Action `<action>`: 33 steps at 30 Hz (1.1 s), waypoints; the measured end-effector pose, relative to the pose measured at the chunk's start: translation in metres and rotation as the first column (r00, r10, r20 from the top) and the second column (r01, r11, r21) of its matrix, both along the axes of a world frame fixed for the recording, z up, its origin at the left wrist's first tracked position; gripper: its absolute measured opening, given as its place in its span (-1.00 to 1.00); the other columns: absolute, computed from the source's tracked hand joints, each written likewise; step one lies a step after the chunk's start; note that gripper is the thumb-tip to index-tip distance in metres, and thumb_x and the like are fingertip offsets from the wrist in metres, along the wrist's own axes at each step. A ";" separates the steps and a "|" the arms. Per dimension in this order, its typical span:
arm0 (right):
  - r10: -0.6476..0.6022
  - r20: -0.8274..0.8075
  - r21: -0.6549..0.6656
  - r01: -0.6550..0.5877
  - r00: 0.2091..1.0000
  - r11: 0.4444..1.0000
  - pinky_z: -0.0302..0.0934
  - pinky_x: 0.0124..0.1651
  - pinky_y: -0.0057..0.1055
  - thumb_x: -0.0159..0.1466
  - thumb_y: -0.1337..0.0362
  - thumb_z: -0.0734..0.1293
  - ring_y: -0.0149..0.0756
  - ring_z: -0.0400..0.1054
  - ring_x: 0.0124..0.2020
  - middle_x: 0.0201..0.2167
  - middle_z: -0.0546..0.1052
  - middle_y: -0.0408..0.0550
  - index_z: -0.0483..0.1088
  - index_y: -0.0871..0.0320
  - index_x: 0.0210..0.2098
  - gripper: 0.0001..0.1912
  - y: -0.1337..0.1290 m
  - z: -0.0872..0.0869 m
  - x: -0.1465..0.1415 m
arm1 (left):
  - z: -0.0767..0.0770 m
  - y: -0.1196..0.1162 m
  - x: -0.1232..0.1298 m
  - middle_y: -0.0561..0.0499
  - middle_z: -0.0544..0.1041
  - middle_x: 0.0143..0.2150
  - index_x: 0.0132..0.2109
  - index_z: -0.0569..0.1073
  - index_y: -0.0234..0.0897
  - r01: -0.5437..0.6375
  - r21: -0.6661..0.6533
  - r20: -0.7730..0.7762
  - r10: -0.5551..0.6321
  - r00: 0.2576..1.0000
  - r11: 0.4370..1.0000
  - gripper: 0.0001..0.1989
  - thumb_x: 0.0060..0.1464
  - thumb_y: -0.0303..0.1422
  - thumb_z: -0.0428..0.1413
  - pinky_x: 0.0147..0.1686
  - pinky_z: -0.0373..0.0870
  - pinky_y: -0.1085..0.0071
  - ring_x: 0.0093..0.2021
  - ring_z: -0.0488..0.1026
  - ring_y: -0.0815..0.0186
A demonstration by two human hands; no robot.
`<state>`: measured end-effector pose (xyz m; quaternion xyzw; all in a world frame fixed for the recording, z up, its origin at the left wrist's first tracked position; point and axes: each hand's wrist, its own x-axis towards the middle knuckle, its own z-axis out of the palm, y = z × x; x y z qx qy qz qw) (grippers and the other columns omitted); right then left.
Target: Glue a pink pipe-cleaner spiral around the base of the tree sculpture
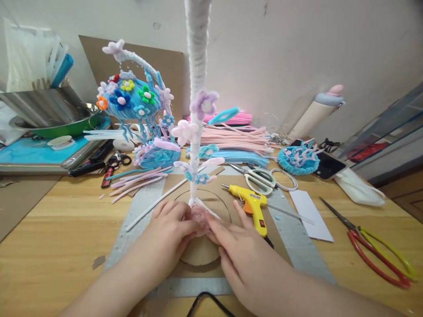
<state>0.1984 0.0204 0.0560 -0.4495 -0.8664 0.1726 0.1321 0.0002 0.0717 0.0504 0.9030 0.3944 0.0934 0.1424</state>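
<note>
A pink coil [199, 215], seemingly of rolled fuzzy stem, sits at the foot of a tall white wrapped stem [197, 66]. My left hand [170, 231] pinches the coil from the left, fingers curled. From the right, my right hand [243, 246] presses its fingertips against the same coil, one finger raised away. The stem bears a purple flower [205, 105], a pink flower [184, 132] and small blue flowers lower down. Under the hands lies a cardboard disc [201, 255] with a dark outline, partly covered by them.
Right of the hands lie a yellow glue gun [254, 204], pale-handled scissors [259, 179], a white card [311, 215] and red-and-yellow-handled scissors [373, 251]. Bundles of pipe cleaners [234, 138] lie behind. A blue flower-covered ornament [135, 99] stands back left. A black cable [208, 296] runs in front.
</note>
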 end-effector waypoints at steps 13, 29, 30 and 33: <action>-0.034 -0.020 -0.020 0.034 0.999 0.999 -0.52 0.34 0.14 0.15 0.51 0.10 -0.20 0.18 0.21 0.17 0.37 0.07 0.17 0.21 0.19 -0.41 0.007 0.003 0.000 | 0.000 -0.001 -0.001 -0.01 0.42 -0.25 -0.09 0.54 0.08 -0.011 -0.002 0.006 0.011 1.000 1.000 -0.77 0.22 -0.34 0.03 -0.12 0.19 0.16 -0.14 0.30 0.16; -0.006 -0.149 -0.026 0.002 0.989 1.000 -0.39 0.36 0.03 0.18 0.49 0.16 -0.22 0.31 0.09 -0.06 0.52 0.01 0.37 0.15 -0.14 -0.69 0.003 -0.005 -0.001 | -0.006 0.002 -0.002 -0.01 0.42 -0.27 -0.11 0.54 0.06 -0.001 0.042 0.031 -0.001 1.000 0.999 -0.77 0.24 -0.31 0.00 -0.14 0.18 0.19 -0.17 0.30 0.19; -0.065 -0.242 -0.077 0.047 0.968 0.996 -0.23 0.34 -0.03 0.19 0.51 0.14 -0.29 0.39 -0.05 -0.17 0.55 -0.08 0.37 0.11 -0.18 -0.69 0.006 -0.004 0.001 | -0.005 0.002 -0.002 -0.01 0.41 -0.28 -0.11 0.55 0.07 -0.002 0.033 0.022 0.002 1.000 0.999 -0.77 0.23 -0.30 0.01 -0.14 0.18 0.19 -0.17 0.30 0.19; -0.255 -0.478 -0.220 0.167 0.840 0.961 0.22 0.08 -0.24 0.23 0.49 0.15 -0.36 0.40 -0.22 -0.28 0.51 -0.17 0.36 0.07 -0.20 -0.73 0.017 -0.006 0.007 | -0.004 0.002 -0.001 -0.01 0.42 -0.26 -0.09 0.54 0.08 0.001 0.015 0.010 -0.001 1.000 1.000 -0.76 0.22 -0.33 0.02 -0.14 0.19 0.19 -0.15 0.30 0.18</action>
